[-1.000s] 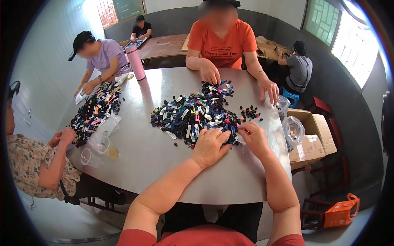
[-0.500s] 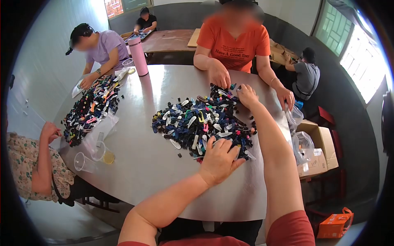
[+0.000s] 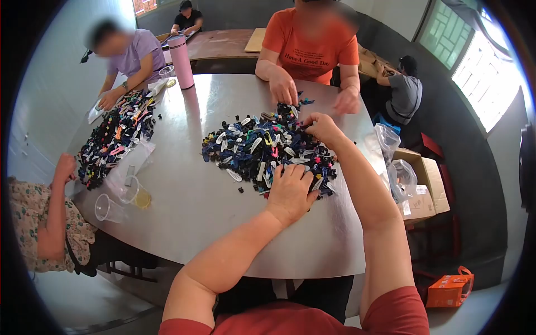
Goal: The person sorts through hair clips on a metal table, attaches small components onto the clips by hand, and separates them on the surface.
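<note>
A broad heap of mixed hair clips (image 3: pixel 240 148) lies on the metal table, with white, navy and black snap clips and small black claw clips among them. My left hand (image 3: pixel 290 194) rests on the near side of this heap, its fingers spread over the clips. At the heap's far right edge, my right hand (image 3: pixel 325 130) has its fingers curled inward against the clips. Whatever may be between those fingertips is hidden. Close by, the hand (image 3: pixel 283 88) of a person in an orange shirt touches the heap's far end.
A second heap of clips (image 3: pixel 120 131) lies on the left, near two other people. Clear plastic cups (image 3: pixel 107 208) and a pink bottle (image 3: pixel 181 62) stand on the metal table (image 3: pixel 184 223). Cardboard boxes (image 3: pixel 432 184) with plastic bags sit beyond the right edge.
My right hand has come nearer and to the left, onto the heap's edge, its fingers more curled. My left hand stays on the clips. The person opposite has moved one hand inward from the table's edge.
</note>
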A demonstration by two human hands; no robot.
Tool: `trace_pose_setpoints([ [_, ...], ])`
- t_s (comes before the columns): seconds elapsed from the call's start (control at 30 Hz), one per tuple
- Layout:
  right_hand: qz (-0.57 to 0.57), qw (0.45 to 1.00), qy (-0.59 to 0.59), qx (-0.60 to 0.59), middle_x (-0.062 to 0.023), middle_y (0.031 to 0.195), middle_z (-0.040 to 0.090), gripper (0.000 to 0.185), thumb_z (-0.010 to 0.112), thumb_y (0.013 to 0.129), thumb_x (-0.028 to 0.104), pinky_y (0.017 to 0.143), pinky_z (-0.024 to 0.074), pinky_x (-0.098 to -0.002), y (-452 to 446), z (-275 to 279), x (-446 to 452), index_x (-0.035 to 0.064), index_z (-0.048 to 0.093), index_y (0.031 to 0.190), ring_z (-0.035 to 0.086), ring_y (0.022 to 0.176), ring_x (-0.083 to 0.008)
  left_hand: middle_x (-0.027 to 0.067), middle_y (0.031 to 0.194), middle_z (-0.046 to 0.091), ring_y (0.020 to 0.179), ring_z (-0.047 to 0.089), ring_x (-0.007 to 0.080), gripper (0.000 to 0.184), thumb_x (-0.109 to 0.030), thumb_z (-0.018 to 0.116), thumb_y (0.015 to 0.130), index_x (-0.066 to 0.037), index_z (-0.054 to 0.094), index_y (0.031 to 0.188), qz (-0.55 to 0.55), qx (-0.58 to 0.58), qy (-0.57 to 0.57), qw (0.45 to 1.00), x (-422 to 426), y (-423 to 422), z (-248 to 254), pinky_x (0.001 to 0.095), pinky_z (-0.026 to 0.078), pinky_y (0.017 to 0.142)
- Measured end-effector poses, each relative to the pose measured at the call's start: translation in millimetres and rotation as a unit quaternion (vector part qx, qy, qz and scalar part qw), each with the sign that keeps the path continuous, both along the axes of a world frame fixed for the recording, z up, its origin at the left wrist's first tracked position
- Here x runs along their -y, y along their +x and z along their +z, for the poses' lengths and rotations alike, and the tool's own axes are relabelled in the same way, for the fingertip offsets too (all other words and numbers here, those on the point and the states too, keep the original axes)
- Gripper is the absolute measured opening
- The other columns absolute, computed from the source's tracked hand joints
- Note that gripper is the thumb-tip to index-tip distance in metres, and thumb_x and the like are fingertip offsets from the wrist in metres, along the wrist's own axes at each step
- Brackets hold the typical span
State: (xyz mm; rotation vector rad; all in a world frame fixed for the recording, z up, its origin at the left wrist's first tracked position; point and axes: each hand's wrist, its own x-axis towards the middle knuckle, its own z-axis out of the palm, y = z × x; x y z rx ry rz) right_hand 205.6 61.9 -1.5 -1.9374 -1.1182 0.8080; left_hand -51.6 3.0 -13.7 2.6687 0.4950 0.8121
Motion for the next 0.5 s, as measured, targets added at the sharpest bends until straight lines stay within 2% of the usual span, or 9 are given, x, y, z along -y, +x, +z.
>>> trace_pose_setpoints([
  [0.1,0.036,0.989,0.091,-0.113,-0.0057,0.082,0.063,0.018,0.070,0.080,0.000,0.060,0.0524,-0.0278,-26,17,20,0.0006,0.067,0.097,0.061,0.070,-0.0143,0.0154,0.126,0.052,0.124,0.045,0.0347,0.060,-0.033,0.083,0.073,-0.004,0.057,0.119,0.049,0.081,-0.025,0.995,-1,0,0,0.0491,0.031,0.110],
  [0.13,0.081,0.990,0.033,-0.107,-0.0063,0.084,0.066,0.020,0.069,0.082,0.003,0.065,0.0546,-0.0288,-34,30,28,-0.0011,0.067,0.102,0.064,0.074,-0.0153,0.0170,0.133,0.045,0.130,0.040,0.0385,0.081,-0.031,0.087,0.067,-0.006,0.046,0.132,0.064,0.088,-0.025,0.994,-3,0,2,0.0535,0.028,0.112],
  [0.17,0.077,0.991,0.029,-0.108,-0.0063,0.084,0.066,0.020,0.069,0.082,0.003,0.065,0.0546,-0.0288,-47,40,35,-0.0011,0.067,0.102,0.064,0.074,-0.0153,0.0170,0.133,0.045,0.130,0.040,0.0385,0.081,-0.031,0.087,0.067,-0.006,0.046,0.132,0.060,0.087,-0.030,0.994,-4,0,3,0.0535,0.028,0.112],
  [0.23,0.196,0.980,0.034,-0.029,-0.0084,0.089,0.069,0.023,0.067,0.085,0.005,0.074,0.0554,-0.0301,-77,55,46,-0.0016,0.068,0.107,0.066,0.083,-0.0170,0.0162,0.140,0.041,0.138,0.035,0.0379,0.098,-0.036,0.089,0.065,-0.007,0.037,0.142,0.139,0.111,-0.017,0.984,-2,-1,8,0.0566,0.022,0.116],
  [0.27,0.193,0.980,0.032,-0.029,-0.0084,0.089,0.069,0.023,0.067,0.085,0.005,0.074,0.0554,-0.0301,-87,62,52,-0.0016,0.068,0.107,0.066,0.083,-0.0170,0.0170,0.149,0.034,0.145,0.027,0.0381,0.115,-0.041,0.091,0.062,-0.008,0.026,0.152,0.145,0.093,-0.040,0.984,-3,-1,3,0.0596,0.017,0.118],
  [0.37,0.205,0.971,0.097,0.067,-0.0111,0.094,0.071,0.023,0.063,0.087,0.007,0.083,0.0540,-0.0323,-99,75,68,-0.0026,0.068,0.107,0.067,0.091,-0.0186,0.0182,0.154,0.029,0.147,0.024,0.0388,0.121,-0.043,0.091,0.063,-0.012,0.021,0.156,0.174,0.060,-0.039,0.982,-2,-2,6,0.0612,0.016,0.118],
  [0.4,0.191,0.973,0.093,0.095,-0.0086,0.098,0.072,0.026,0.063,0.089,0.009,0.081,0.0539,-0.0319,-91,79,77,-0.0014,0.068,0.112,0.066,0.089,-0.0165,0.0168,0.157,0.029,0.148,0.022,0.0389,0.107,-0.047,0.084,0.071,-0.015,0.028,0.156,0.177,0.051,-0.036,0.982,-3,-4,8,0.0635,0.015,0.117],
  [0.43,0.177,0.972,0.088,0.123,-0.0061,0.102,0.072,0.028,0.062,0.091,0.010,0.080,0.0538,-0.0314,-81,82,87,-0.0003,0.067,0.116,0.066,0.087,-0.0145,0.0168,0.157,0.029,0.148,0.022,0.0389,0.107,-0.047,0.084,0.071,-0.015,0.028,0.156,0.178,0.053,-0.036,0.982,-5,-5,6,0.0635,0.015,0.117],
  [0.5,0.145,0.973,0.124,0.128,-0.0104,0.102,0.073,0.027,0.062,0.089,0.010,0.083,0.0529,-0.0319,-60,61,101,0.0016,0.069,0.113,0.067,0.088,-0.0167,0.0143,0.155,0.034,0.148,0.022,0.0385,0.081,-0.050,0.074,0.082,-0.014,0.045,0.148,0.140,-0.026,0.049,0.989,-12,-6,-2,0.0652,0.016,0.117],
])
